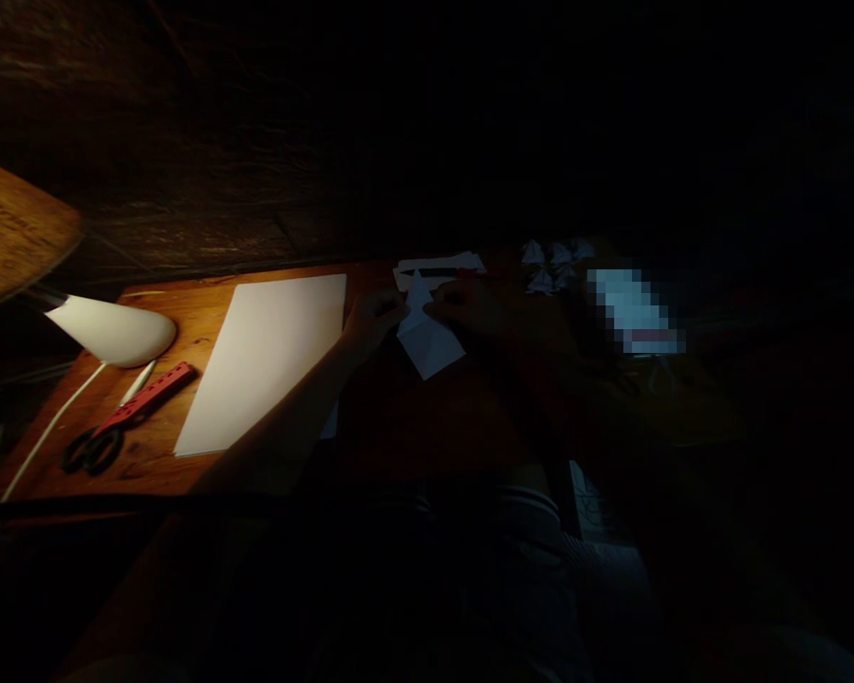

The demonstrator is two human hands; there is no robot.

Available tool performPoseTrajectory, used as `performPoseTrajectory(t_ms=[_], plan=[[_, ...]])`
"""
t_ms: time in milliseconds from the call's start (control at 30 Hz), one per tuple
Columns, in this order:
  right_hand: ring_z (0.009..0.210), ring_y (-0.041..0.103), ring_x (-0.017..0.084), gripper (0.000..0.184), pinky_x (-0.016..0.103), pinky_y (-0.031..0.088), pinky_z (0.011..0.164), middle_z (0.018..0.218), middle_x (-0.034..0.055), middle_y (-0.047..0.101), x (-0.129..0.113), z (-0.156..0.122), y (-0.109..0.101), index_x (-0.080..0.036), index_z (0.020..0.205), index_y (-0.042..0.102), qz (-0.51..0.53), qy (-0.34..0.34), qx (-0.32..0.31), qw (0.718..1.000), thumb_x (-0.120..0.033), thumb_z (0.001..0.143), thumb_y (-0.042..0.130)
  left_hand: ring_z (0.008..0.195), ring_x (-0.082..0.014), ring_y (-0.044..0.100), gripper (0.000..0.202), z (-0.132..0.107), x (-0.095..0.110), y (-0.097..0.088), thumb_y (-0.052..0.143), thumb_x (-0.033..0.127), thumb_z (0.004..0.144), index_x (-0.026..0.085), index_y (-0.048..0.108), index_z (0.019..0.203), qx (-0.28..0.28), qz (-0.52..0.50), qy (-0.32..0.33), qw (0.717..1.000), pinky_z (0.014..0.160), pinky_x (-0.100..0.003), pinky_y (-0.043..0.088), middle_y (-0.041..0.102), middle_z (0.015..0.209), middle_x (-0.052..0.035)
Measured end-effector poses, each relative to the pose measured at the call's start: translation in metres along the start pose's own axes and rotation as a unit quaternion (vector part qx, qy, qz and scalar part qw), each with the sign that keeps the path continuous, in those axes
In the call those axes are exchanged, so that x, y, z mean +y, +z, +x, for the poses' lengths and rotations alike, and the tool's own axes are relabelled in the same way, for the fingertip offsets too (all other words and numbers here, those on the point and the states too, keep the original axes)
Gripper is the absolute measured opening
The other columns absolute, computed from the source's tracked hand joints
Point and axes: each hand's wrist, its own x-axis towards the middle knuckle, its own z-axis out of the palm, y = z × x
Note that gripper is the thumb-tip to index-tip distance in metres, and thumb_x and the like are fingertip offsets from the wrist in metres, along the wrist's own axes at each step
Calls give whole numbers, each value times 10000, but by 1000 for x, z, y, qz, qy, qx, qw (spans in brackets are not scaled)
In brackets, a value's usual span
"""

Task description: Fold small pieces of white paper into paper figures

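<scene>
A folded white paper piece lies on the dim wooden table, its point toward the back. My left hand pinches its left edge with curled fingers. My right hand grips its right side; this hand sits in deep shadow and its fingers are hard to make out. My left forearm crosses the corner of a large blank white sheet lying to the left.
A white lamp head shines at the left, cord trailing forward. Black-handled scissors, a red ruler and a pen lie beside it. Paper scraps and several small folded paper pieces sit behind. A blurred lit patch is at right.
</scene>
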Motion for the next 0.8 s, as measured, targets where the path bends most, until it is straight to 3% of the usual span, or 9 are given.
performPoseTrajectory(t_ms=[100, 233, 367, 567, 800], plan=[[652, 396, 104, 498, 277, 325, 621, 686, -41, 451, -5, -1, 1, -203, 673, 511, -13, 8, 2, 1000, -590, 877, 749, 608, -126, 439, 259, 0, -1, -1, 728, 294, 768, 200, 544, 612, -17, 2, 19, 1000, 601, -279, 336, 505, 629, 26], [670, 417, 108, 529, 268, 325, 622, 684, -39, 455, -14, -3, 1, -205, 671, 487, -47, 18, -8, 999, -613, 905, 728, 585, -114, 428, 255, -1, -3, -2, 725, 340, 769, 194, 574, 623, -83, 45, 29, 995, 583, -266, 327, 496, 606, 34], [667, 455, 118, 474, 265, 357, 618, 704, -27, 521, -17, -3, 3, -192, 728, 567, -45, 25, -10, 999, -608, 871, 744, 587, -105, 446, 240, -3, -2, -3, 718, 352, 774, 186, 602, 646, -122, 92, 35, 988, 584, -258, 334, 514, 606, 39], [663, 492, 130, 311, 273, 404, 623, 717, -18, 573, -8, 0, 8, -195, 751, 609, 22, 20, 9, 1000, -466, 814, 748, 561, -97, 426, 244, -3, -1, -1, 701, 360, 792, 189, 599, 651, -118, 80, 45, 989, 570, -261, 335, 496, 583, 43], [678, 503, 135, 314, 276, 415, 632, 689, -21, 581, -8, 0, 12, -193, 702, 637, 57, 24, 16, 998, -452, 749, 809, 575, -98, 424, 276, -2, -1, -2, 722, 383, 801, 189, 590, 657, -88, 62, 61, 992, 563, -252, 333, 492, 608, 38]])
